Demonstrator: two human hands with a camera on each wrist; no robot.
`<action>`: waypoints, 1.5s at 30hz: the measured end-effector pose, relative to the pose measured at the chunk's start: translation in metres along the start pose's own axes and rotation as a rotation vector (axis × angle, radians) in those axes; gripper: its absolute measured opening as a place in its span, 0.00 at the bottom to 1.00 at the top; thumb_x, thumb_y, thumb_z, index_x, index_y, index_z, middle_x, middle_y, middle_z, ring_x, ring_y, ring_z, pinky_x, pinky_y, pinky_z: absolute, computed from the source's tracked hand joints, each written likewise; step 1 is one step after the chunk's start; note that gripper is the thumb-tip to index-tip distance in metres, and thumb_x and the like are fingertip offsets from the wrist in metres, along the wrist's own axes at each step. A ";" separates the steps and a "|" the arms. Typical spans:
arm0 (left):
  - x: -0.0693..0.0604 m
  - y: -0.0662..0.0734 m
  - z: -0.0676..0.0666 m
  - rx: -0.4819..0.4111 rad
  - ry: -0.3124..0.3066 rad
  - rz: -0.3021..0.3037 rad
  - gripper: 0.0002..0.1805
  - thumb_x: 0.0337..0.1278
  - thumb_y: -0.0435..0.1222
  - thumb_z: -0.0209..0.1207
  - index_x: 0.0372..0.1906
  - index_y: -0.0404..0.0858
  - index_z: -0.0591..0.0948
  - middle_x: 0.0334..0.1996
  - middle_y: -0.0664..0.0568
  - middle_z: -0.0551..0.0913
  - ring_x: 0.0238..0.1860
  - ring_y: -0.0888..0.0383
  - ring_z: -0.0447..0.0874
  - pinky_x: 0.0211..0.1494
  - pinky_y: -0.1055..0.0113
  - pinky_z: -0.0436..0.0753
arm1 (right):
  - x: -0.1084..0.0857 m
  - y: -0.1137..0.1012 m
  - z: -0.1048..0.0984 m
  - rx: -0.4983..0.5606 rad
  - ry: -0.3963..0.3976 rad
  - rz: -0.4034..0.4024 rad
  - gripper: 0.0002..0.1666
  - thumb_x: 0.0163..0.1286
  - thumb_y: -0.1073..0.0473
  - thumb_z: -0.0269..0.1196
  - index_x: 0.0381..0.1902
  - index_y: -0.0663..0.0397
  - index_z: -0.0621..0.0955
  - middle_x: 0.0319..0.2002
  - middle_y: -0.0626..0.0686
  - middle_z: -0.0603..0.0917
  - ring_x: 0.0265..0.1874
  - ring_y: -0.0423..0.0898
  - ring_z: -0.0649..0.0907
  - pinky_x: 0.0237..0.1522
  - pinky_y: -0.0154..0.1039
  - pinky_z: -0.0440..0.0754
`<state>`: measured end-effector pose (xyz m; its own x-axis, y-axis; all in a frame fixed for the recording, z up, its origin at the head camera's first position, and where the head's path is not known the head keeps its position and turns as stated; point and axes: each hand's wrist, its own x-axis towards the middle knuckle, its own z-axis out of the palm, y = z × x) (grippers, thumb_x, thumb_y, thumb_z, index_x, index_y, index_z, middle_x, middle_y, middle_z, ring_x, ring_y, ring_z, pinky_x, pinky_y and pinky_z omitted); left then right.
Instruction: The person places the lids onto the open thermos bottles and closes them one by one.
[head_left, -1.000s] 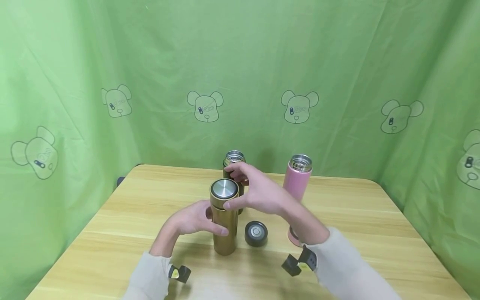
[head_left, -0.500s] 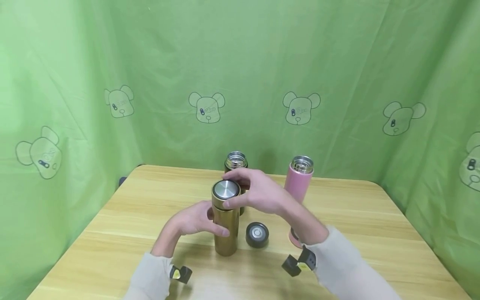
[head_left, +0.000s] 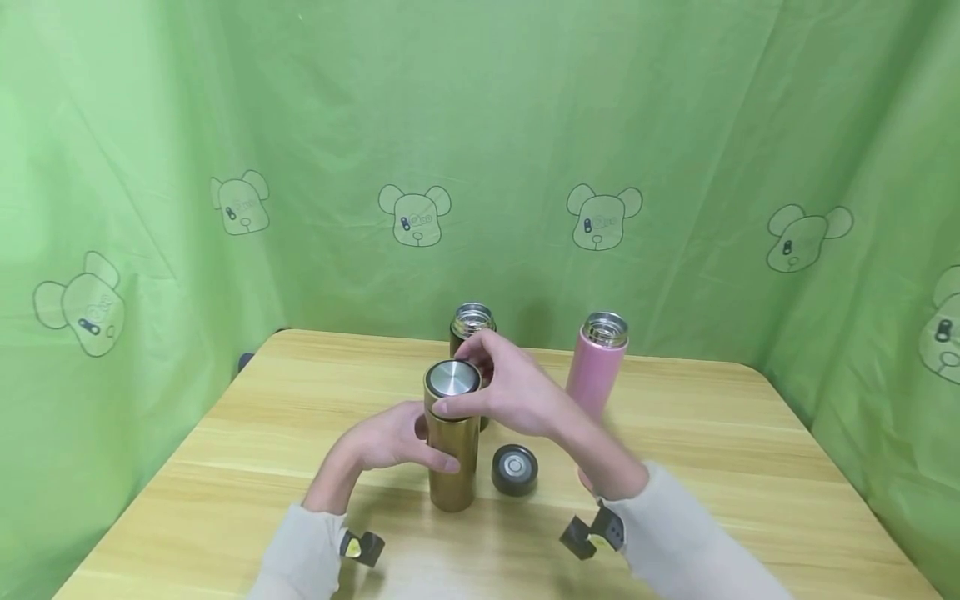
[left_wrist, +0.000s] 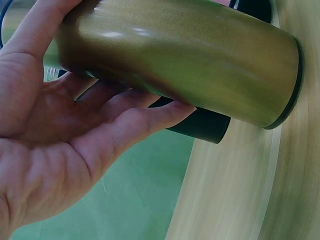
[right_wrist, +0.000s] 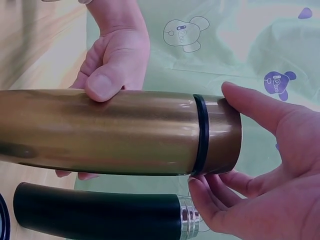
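A gold flask [head_left: 453,458] stands upright on the table with its silver-topped lid [head_left: 453,378] on it. My left hand [head_left: 390,437] grips the body, thumb across the front; the left wrist view shows its fingers round the flask [left_wrist: 190,55]. Thumb and fingers of my right hand [head_left: 517,387] pinch the lid's sides. In the right wrist view a black ring separates the gold lid [right_wrist: 225,135] from the body [right_wrist: 100,132]. Behind the flask, partly hidden by my right hand, is a dark flask [head_left: 472,321] without a lid.
Right of the gold flask a black lid [head_left: 514,470] lies on the wooden table [head_left: 675,500]. Farther right and back stands a lidless pink flask [head_left: 594,371], its base hidden by my right arm. Green curtains [head_left: 510,100] with bear outlines surround the table.
My right hand has shifted slightly round the lid, its thumb now farther left across the front and its wrist lower and more to the left. My left hand still grips the gold flask.
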<state>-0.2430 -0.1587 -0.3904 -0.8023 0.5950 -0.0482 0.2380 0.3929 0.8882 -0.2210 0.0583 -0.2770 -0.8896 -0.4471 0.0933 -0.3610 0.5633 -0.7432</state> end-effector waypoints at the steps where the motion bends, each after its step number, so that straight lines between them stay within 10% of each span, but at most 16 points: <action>1: 0.000 0.000 0.000 0.002 0.002 -0.002 0.36 0.45 0.48 0.76 0.63 0.53 0.78 0.56 0.60 0.84 0.58 0.58 0.82 0.65 0.54 0.78 | 0.000 0.000 0.000 0.005 -0.005 -0.004 0.41 0.51 0.44 0.80 0.58 0.48 0.75 0.46 0.49 0.81 0.45 0.46 0.81 0.47 0.41 0.82; 18: 0.001 0.000 0.000 -0.017 -0.012 0.017 0.37 0.46 0.47 0.76 0.65 0.54 0.76 0.60 0.60 0.82 0.61 0.57 0.80 0.67 0.53 0.77 | -0.004 0.008 -0.012 0.164 -0.146 -0.060 0.47 0.60 0.53 0.74 0.75 0.49 0.67 0.71 0.53 0.74 0.73 0.54 0.70 0.75 0.56 0.65; 30: 0.001 0.000 0.000 -0.016 -0.006 0.006 0.39 0.46 0.47 0.76 0.67 0.53 0.75 0.61 0.59 0.81 0.62 0.57 0.79 0.67 0.52 0.76 | -0.003 0.008 -0.012 0.128 -0.164 -0.065 0.41 0.61 0.54 0.74 0.71 0.45 0.73 0.61 0.50 0.82 0.64 0.50 0.80 0.65 0.51 0.78; 45: 0.002 -0.003 0.000 -0.023 -0.004 0.018 0.37 0.46 0.46 0.76 0.65 0.53 0.76 0.58 0.59 0.83 0.61 0.55 0.79 0.67 0.53 0.77 | -0.003 0.007 0.005 0.076 0.051 0.010 0.40 0.48 0.45 0.81 0.57 0.46 0.77 0.46 0.46 0.84 0.47 0.45 0.82 0.51 0.43 0.83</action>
<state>-0.2456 -0.1585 -0.3932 -0.7959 0.6044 -0.0342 0.2393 0.3660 0.8993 -0.2197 0.0601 -0.2858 -0.9069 -0.4044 0.1180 -0.3315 0.5122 -0.7923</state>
